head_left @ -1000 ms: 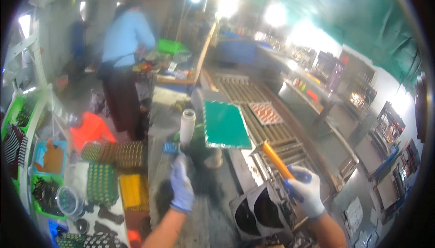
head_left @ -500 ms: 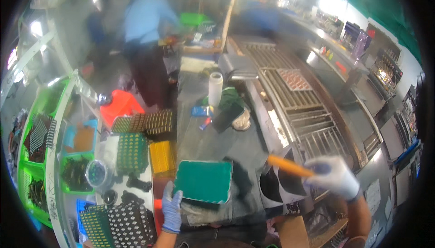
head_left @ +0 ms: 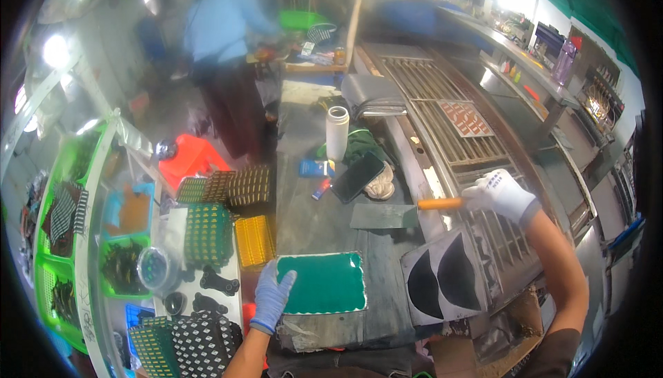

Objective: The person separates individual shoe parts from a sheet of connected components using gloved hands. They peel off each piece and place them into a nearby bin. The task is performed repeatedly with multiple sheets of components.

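My left hand – blue glove, fingers spread flat on green sheet, near centre of workbench. My right hand – white glove, clamped on orange-handled scraper, blade resting far of sheet. I judge: sheet being set down; next move calls for bringing blade to it.

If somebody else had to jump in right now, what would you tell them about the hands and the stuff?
Left hand, blue glove: flat on the left edge of the green sheet, pressing, not gripping it.
Right hand, white glove: closed on the orange-handled scraper, blade resting flat on the dark worktop.
The green sheet lies flat at the near edge, and a panel with two black half-moon shapes sits right of it.
Done: sheet laid down. Left: the scraper is not yet on the sheet.
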A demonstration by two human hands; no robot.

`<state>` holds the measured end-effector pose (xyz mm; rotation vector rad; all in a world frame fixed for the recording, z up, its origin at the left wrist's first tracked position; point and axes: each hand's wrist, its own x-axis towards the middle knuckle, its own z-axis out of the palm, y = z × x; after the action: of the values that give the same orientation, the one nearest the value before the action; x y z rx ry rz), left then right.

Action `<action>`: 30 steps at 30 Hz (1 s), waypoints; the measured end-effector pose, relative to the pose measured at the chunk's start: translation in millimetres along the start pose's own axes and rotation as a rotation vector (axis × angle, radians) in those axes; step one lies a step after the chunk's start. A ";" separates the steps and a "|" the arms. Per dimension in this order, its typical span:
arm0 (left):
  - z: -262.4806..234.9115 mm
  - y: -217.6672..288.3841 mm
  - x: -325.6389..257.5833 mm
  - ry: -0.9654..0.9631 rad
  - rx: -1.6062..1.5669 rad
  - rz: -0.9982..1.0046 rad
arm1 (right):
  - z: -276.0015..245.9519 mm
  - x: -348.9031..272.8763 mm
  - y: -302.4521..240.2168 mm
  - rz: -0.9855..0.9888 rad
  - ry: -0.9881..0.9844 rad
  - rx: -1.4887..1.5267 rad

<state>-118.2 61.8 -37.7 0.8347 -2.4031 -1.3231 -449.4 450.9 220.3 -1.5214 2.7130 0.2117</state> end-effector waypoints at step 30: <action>40.5 79.2 101.0 0.006 -1.016 -0.051 | 157.3 -194.4 -177.7 1.272 1.461 1.176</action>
<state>-246.6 61.3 2.8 0.5631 -1.3478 -2.1929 -203.6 544.7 62.5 0.7982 2.5970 -2.6106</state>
